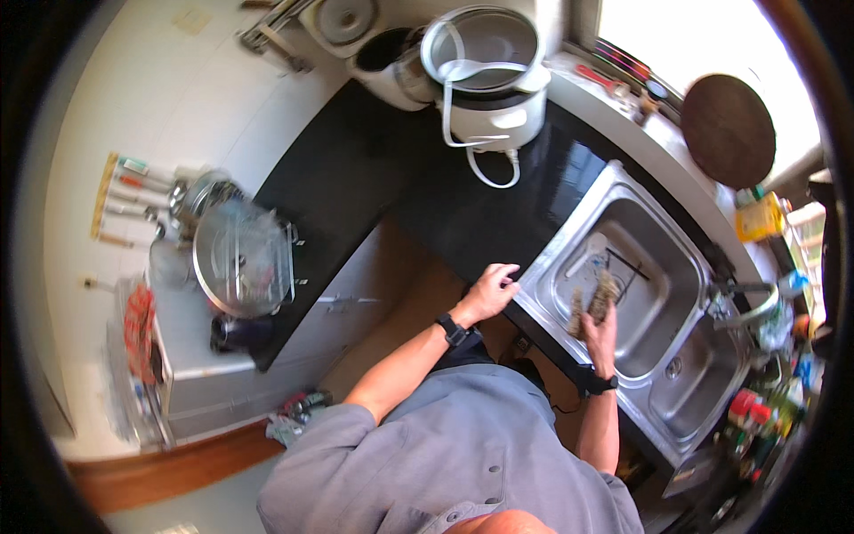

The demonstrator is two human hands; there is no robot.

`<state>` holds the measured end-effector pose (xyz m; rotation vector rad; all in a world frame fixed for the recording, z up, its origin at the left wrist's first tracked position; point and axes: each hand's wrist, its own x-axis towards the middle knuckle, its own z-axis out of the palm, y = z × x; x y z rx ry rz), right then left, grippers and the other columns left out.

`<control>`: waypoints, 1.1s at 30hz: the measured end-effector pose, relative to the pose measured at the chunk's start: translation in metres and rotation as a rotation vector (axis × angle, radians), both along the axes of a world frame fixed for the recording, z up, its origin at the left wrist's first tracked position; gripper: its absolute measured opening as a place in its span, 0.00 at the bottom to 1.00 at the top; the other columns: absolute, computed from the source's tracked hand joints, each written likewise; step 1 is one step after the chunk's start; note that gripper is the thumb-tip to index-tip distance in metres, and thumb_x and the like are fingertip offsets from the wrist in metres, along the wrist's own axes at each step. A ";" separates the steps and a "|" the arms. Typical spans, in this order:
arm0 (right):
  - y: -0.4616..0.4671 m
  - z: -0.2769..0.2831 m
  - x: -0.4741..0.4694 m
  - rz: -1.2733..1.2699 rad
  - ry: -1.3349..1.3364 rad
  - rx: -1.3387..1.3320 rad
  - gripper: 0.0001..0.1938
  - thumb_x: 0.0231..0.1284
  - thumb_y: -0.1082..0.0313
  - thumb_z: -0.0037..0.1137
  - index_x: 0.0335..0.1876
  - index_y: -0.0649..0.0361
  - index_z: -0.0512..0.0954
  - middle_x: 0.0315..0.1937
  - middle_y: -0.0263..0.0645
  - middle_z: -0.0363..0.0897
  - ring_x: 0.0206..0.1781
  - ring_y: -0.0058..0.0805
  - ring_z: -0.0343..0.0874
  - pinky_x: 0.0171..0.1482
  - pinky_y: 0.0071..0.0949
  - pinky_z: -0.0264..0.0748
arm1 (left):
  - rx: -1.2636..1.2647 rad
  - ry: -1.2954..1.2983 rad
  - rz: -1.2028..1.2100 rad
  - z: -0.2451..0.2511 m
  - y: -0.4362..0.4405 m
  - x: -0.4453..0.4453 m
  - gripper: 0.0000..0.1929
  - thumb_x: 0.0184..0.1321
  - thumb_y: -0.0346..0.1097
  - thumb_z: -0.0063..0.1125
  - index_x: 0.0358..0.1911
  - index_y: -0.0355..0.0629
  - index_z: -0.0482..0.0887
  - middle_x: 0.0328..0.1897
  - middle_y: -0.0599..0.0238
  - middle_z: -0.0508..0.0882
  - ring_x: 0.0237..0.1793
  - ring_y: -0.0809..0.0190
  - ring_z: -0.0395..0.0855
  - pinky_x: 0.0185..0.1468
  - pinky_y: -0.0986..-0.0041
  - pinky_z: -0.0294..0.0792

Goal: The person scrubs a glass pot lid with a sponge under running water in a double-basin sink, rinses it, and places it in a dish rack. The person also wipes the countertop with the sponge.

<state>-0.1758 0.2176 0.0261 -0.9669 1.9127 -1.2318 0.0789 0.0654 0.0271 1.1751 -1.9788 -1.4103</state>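
My right hand [602, 334] holds a brownish, fibrous scrubber or rag [602, 298] over the near side of the large basin of the stainless steel double sink [564, 233]; the item is blurred, so its exact kind is unclear. My left hand [492, 290] is beside the sink's left corner at the counter's edge, fingers apart and slightly curled, with nothing seen in it. Inside the large basin lie a pale long-handled utensil [587, 255] and a dark wire rack or stand [627, 263]. The faucet [757, 314] arches at the sink's far right.
A white rice cooker [494, 120] with a pot [484, 50] above it stands on the black counter [454, 193]. Glass lids [243, 257] and dishes crowd the left counter. A round dark board [728, 131] leans by the window, near a yellow bottle [759, 219]. More bottles [750, 407] stand right of the sink.
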 end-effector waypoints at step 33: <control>-0.080 -0.050 0.081 0.028 -0.107 0.212 0.35 0.63 0.69 0.58 0.72 0.71 0.56 0.59 0.50 0.75 0.56 0.35 0.78 0.61 0.32 0.73 | -0.552 0.183 1.508 0.054 0.003 0.506 0.40 0.51 0.39 0.78 0.62 0.32 0.66 0.58 0.55 0.76 0.57 0.59 0.75 0.61 0.66 0.68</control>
